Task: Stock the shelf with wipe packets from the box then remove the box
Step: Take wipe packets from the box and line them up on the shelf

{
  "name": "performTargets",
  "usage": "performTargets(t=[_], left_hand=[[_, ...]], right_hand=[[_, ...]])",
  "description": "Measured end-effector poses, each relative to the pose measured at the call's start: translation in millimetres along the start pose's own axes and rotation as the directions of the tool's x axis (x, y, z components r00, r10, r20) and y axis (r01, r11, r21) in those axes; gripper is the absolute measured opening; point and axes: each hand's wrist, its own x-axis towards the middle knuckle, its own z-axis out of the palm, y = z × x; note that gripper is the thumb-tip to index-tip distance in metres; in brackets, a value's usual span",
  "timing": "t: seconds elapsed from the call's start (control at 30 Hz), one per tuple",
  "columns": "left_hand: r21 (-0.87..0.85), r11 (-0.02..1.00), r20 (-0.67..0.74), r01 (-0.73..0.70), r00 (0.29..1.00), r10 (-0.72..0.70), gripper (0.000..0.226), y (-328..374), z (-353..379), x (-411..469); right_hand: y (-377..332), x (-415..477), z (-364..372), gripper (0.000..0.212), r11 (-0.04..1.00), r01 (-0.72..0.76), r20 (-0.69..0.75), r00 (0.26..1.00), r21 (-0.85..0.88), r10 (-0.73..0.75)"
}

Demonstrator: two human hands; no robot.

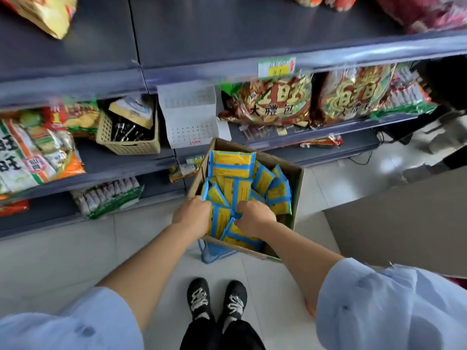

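Note:
An open cardboard box [297, 183] stands on the floor in front of the shelving, filled with several yellow and blue wipe packets [233, 164]. Both my hands are down inside its near end. My left hand [193, 214] curls its fingers round a packet at the box's left side. My right hand [254, 215] grips packets near the middle of the box. The fingertips of both hands are hidden among the packets. The top shelf [227, 34] above the box is mostly bare.
Lower shelves hold snack bags [267, 102] and a beige basket [129, 135]. A white perforated panel [192, 114] leans behind the box. A blue mesh bag [214, 251] lies under the box's near edge. My feet [217, 299] stand on the tiled floor.

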Motion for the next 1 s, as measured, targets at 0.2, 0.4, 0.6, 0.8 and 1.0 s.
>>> performTargets(t=[0.2, 0.4, 0.6, 0.8, 1.0], left_hand=[[-0.023, 0.996, 0.119, 0.086, 0.989, -0.083, 0.019, -1.9, 29.9, 33.5], [-0.005, 0.992, 0.250, 0.129, 0.960, -0.124, 0.036, -0.9, 51.9, 50.4], [-0.071, 0.989, -0.055, 0.129, 0.990, -0.133, 0.013, 6.1, 25.3, 40.1], [-0.378, 0.904, -0.131, 0.201, 0.955, -0.267, 0.036, 8.3, -15.7, 13.0], [-0.480, 0.868, -0.189, 0.127, 0.951, -0.243, 0.031, -1.4, -58.2, -10.0]], right_hand=[[0.2, 37.9, 42.5, 0.041, 0.993, -0.079, 0.137, 0.988, 0.093, 0.066], [4.8, 56.9, 67.4, 0.053, 0.981, -0.139, 0.211, 0.971, 0.135, 0.108], [13.3, 45.1, 57.4, 0.044, 0.941, -0.290, 0.021, 0.956, 0.176, 0.291], [13.4, 22.2, 6.4, 0.025, 0.923, -0.332, -0.044, 0.937, 0.195, 0.347], [6.2, -12.0, -41.7, 0.025, 0.946, -0.234, -0.127, 0.955, 0.226, 0.267]])
